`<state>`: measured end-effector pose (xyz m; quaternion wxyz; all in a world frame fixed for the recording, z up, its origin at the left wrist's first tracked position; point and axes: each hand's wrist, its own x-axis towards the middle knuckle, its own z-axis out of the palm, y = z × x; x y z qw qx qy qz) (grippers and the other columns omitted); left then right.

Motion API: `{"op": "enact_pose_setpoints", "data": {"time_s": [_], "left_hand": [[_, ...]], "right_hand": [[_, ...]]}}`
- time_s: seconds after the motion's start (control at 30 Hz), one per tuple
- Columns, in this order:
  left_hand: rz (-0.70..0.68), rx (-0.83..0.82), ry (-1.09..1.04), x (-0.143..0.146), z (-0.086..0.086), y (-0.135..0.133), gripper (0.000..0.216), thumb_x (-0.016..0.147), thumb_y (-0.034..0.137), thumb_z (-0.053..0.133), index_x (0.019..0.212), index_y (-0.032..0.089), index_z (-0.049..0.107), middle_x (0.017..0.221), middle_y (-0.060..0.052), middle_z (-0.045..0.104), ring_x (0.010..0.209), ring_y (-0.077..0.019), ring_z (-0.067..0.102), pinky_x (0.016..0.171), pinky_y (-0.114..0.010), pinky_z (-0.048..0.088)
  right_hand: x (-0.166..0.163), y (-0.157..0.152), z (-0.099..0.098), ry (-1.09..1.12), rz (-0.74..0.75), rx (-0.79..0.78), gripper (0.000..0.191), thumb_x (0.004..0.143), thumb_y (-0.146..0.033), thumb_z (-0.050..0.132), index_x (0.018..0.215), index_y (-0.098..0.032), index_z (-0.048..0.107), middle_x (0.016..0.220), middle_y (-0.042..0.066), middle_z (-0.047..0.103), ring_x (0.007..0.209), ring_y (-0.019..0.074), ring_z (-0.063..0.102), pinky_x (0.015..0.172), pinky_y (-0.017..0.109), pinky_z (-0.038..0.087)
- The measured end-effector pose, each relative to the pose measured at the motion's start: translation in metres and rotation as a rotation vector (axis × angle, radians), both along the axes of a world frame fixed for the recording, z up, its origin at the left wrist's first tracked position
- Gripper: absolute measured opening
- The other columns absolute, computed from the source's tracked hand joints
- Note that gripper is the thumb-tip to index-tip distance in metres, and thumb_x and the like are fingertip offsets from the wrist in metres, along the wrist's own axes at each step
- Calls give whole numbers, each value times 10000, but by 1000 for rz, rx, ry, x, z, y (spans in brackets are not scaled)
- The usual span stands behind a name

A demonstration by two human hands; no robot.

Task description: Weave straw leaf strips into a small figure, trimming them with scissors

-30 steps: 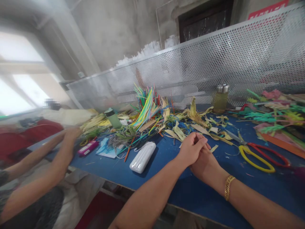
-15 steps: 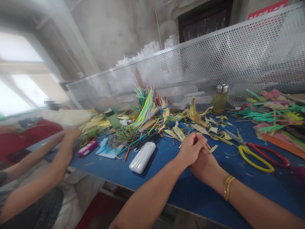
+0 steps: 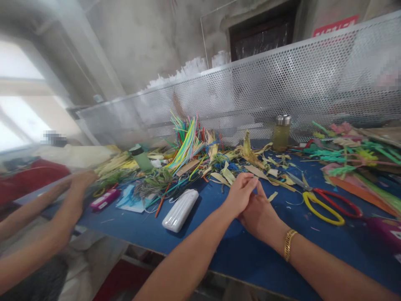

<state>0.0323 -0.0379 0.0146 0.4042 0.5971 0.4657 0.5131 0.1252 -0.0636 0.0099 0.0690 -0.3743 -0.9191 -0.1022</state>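
Note:
My left hand [image 3: 238, 194] lies over my right hand [image 3: 257, 214] on the blue table [image 3: 194, 234]. The left fingers curl together over the right fingers, which are mostly hidden. Whether anything is held between them I cannot make out. A gold bracelet [image 3: 289, 245] sits on my right wrist. Pale dried leaf strips [image 3: 250, 161] lie just beyond the hands. Scissors with yellow and red handles [image 3: 322, 205] rest to the right of them. A white ribbed case [image 3: 180, 210] lies to the left.
A heap of coloured strips [image 3: 188, 142] stands against a perforated metal screen [image 3: 282, 79]. Near it are a lidded jar [image 3: 281, 133] and a green bottle [image 3: 142, 158]. Green and pink craft pieces [image 3: 351, 154] fill the right. Another person's arms [image 3: 70, 192] reach in at left, beside a pink object [image 3: 102, 200].
The view has swung slightly, so everything sits a little further left. My hands stay joined, with the left fingers shifted slightly over the right hand. The other person's arms stay in place.

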Motion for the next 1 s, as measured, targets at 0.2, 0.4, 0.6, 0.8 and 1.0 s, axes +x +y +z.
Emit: {"op": "enact_pose_setpoints", "data": {"time_s": [0.2, 0.4, 0.6, 0.8, 1.0], "left_hand": [[54, 198, 839, -30, 27, 43, 267, 848, 396, 528, 957, 215, 691, 1041, -93, 676, 1058, -267, 567, 1002, -423, 370], [547, 68, 1214, -61, 19, 104, 487, 782, 539, 577, 1214, 317, 618, 1493, -80, 350, 1350, -451, 221, 1016, -618, 261], [567, -112, 1390, -90, 3, 114, 370, 821, 401, 542, 1150, 281, 660, 1451, -111, 389, 1287, -412, 355, 964, -540, 377], [515, -253, 1548, -95, 13, 105, 346, 808, 165, 480, 1077, 112, 691, 1125, -216, 645, 1050, -320, 598, 843, -417, 473], [425, -371, 1576, -97, 39, 102, 349, 711, 388, 637, 1004, 230, 740, 1136, -172, 677, 1111, -379, 578, 941, -505, 400]], "right_hand": [[3, 3, 1, 57, -20, 0, 322, 857, -418, 551, 887, -157, 736, 904, 123, 705, 917, 271, 627, 1103, 603, 25], [8, 4, 0, 104, -2, -38, 310, 867, -415, 539, 871, -172, 730, 865, 88, 673, 901, 239, 608, 1091, 617, -8], [9, 4, -1, 97, 3, -14, 322, 863, -424, 544, 909, -160, 723, 870, 93, 664, 886, 241, 599, 1086, 627, -20], [10, 5, -5, 115, 5, -12, 331, 856, -441, 546, 901, -164, 722, 857, 82, 657, 871, 241, 592, 1087, 627, -20], [9, 7, -7, 129, 6, -28, 319, 848, -438, 555, 871, -169, 725, 859, 87, 654, 872, 250, 584, 1081, 631, -31]]}}
